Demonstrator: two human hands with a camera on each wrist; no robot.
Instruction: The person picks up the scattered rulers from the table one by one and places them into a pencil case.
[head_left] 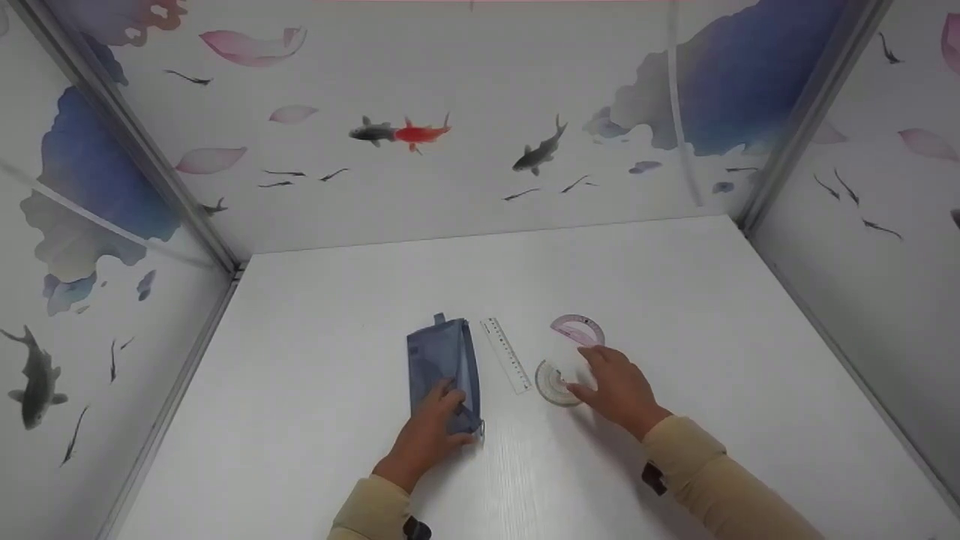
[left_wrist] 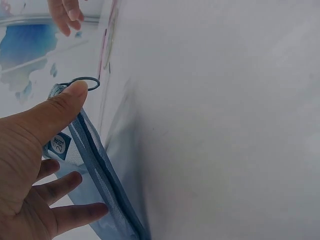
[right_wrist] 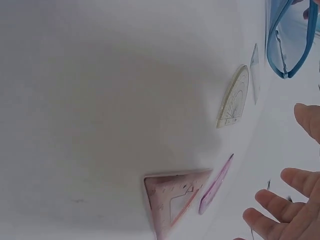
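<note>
I'm resting my left hand [head_left: 421,436], fingers spread, on the blue pouch [head_left: 429,360] lying at its twelve o'clock, while my right hand [head_left: 622,386] is hovering, fingers spread and empty, with the clear protractor [head_left: 551,386] at its nine o'clock and the pink protractor [head_left: 593,325] at eleven. I'm judging that steadying the pouch and pinching each protractor by its edge suits best.

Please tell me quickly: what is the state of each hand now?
Left hand: touching the pouch; whether it grips cannot be told.
Right hand: open, holding nothing.
</note>
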